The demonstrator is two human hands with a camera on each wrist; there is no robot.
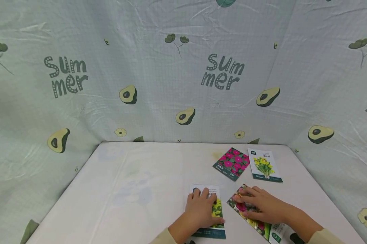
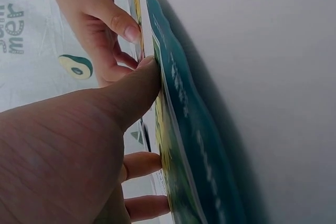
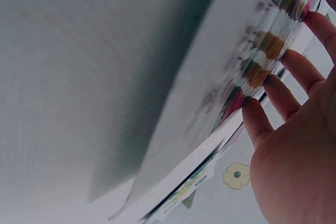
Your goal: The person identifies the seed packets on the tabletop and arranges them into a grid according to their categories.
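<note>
Resting on a flat, rectangular, yellow-flowered packet with a white top and dark teal bottom band [image 1: 216,209], the left hand [image 1: 200,208] has its fingers fanned wide, thumb stretched toward the 4 o'clock side. Not a wrap-around grip, fwiw. Call that packet the clock's centre in the head view: it's lying on the pale worktop [image 1: 134,203]. At 3 o'clock from it, the right hand [image 1: 263,206] is spread out too, fingertips on a slanted, shiny packet printed with pink, red and yellow blooms [image 1: 261,227]. A rectangular magenta-flowered packet with green leaves [image 1: 232,163] sits at 1 o'clock, and a white rectangular packet showing a bunch of yellow flowers [image 1: 265,166] at about 2.

Handling-wise, my guess is these weigh next to nothing. The left wrist view shows the teal edge rippling and throwing a shadow, so I'd bet on thin, bendy paper or film, not stiff card. Probably kinda slick too, so pushing down with fingertips might just skate it along. A hard squeeze would likely crease it. Can't tell what's inside.

Where to grab? I'd take the long edges at 3 and 9 o'clock, thumb one side, fingers the other, or get a nail under that rippled 6 o'clock edge and pinch.
</note>
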